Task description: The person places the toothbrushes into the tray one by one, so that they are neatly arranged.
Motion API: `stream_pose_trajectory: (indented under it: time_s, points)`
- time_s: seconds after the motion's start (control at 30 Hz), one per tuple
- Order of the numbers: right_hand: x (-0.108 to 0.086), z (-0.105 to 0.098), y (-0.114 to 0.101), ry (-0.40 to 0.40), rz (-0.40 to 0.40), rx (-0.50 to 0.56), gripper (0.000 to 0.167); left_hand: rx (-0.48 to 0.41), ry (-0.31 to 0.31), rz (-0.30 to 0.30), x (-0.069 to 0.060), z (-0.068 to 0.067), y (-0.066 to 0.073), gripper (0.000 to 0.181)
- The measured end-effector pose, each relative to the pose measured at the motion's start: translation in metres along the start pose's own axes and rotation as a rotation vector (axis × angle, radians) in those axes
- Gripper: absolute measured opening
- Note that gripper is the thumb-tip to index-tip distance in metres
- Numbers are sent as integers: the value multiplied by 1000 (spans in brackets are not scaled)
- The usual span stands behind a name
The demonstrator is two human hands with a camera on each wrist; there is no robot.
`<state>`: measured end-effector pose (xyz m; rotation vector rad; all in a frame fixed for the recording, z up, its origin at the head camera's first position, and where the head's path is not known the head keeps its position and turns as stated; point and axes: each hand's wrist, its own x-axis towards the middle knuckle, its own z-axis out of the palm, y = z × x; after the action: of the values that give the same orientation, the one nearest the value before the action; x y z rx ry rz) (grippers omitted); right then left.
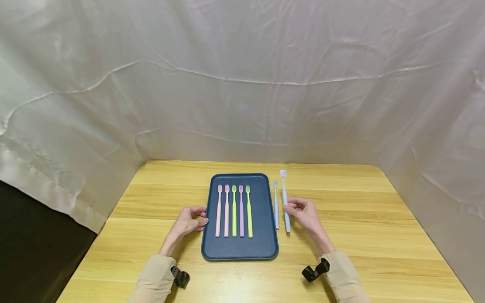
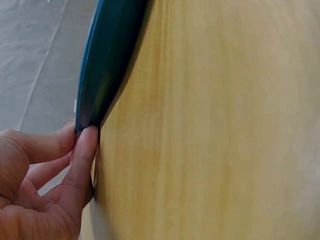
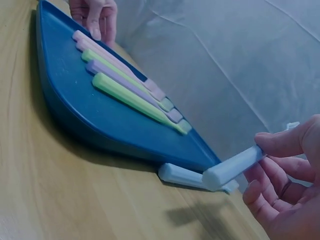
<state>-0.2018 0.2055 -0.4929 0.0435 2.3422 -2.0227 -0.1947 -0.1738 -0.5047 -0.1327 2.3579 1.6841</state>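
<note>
A dark blue tray (image 1: 263, 244) lies on the table with several toothbrushes in a row: two pink (image 1: 218, 214) (image 1: 226, 214), a yellow-green (image 1: 234, 214), a purple (image 1: 241, 214) and another yellow-green (image 1: 249, 214). At the tray's left edge my left hand (image 1: 190, 220) pinches the rim (image 2: 107, 70) between thumb and fingers. My right hand (image 1: 306, 213) holds a light blue toothbrush (image 3: 232, 167) by its handle, raised above the table, head pointing away. Just beside the tray's right edge, a second light blue toothbrush (image 1: 276, 208) rests on the wood.
The wooden table (image 1: 360, 235) extends on both sides of the tray. Pale grey cloth (image 1: 242, 109) hangs behind it and along the sides. Black wrist cameras (image 1: 180, 277) are strapped at both beige sleeves (image 1: 342, 273).
</note>
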Motion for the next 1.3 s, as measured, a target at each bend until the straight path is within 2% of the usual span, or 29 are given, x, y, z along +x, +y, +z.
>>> stream_pose_trajectory:
  time_s: [0.47,0.9,1.3]
  points:
    - [-3,22,1,-56,-13,0,28,7,-6,15,0,-1,-2,43]
    - [-4,41,0,-68,-11,-138,23,-1,-12,20,-1,-2,-1,44]
    - [0,56,4,-24,-9,-256,12,-15,-14,21,-1,-2,0,44]
